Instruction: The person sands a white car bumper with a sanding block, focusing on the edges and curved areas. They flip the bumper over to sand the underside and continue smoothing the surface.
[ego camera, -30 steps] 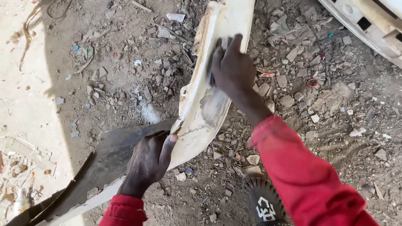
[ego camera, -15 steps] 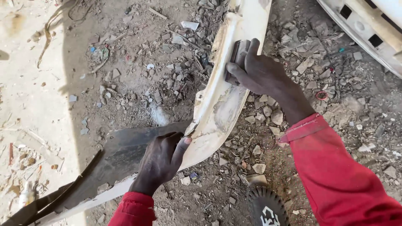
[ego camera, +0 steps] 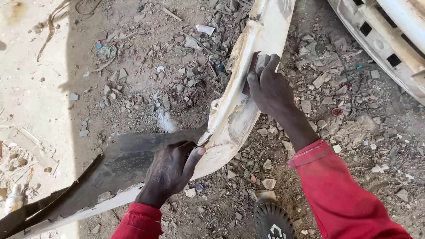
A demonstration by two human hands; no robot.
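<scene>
A long white car bumper (ego camera: 230, 110) lies across the dirt, curving from the top middle down to the bottom left, with a dark inner side (ego camera: 119, 163). My right hand (ego camera: 270, 88) presses a small dark sanding sheet (ego camera: 253, 66) flat against the bumper's scuffed outer face. My left hand (ego camera: 170, 170) grips the bumper's lower edge, thumb on the white face and fingers on the dark side. Both sleeves are red.
The ground is dirt littered with stones, rubble and scraps (ego camera: 177, 57). Another white car body panel (ego camera: 389, 44) fills the top right corner. A dark shoe tip (ego camera: 274, 221) shows at the bottom middle. A small bottle (ego camera: 13, 199) lies at the far left.
My right hand with the sanding sheet has slid up and back along the bumper's face, fingers now pointing upward. My left hand keeps its hold on the lower edge.
</scene>
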